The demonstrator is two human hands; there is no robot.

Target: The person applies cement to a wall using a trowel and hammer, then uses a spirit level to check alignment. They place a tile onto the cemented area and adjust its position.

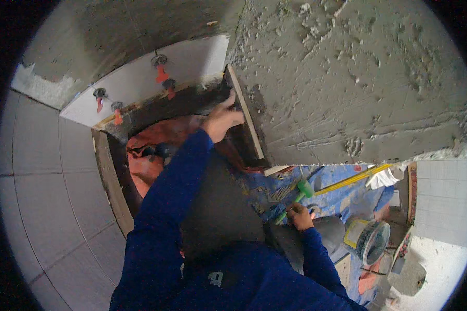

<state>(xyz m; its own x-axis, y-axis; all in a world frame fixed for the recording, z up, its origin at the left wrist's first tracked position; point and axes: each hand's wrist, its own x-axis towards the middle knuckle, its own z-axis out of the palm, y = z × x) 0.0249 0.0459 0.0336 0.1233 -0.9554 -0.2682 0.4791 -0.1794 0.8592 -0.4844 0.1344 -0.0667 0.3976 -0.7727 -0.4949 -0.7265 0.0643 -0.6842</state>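
My left hand (221, 120) reaches up to a narrow, light strip (248, 118) along the edge of the rough plastered surface, fingers apart and touching or very near it. My right hand (301, 217) is lower right, closed on the handle of a green rubber mallet (305, 187). Left of the strip, a white tiled panel (192, 62) carries several red-tagged pipe fittings (161, 70) above a dark ledge. Beneath my left arm lies a crumpled reddish sheet (145, 171).
Grey wall tiles (41, 207) rise at the left. Rough plaster (358, 88) fills the upper right. Below it are a blue sheet (327, 179), a yellow level or rule (347, 181), a bucket (373, 241) and a trowel-like board (404, 277) beside white tiles (443, 202).
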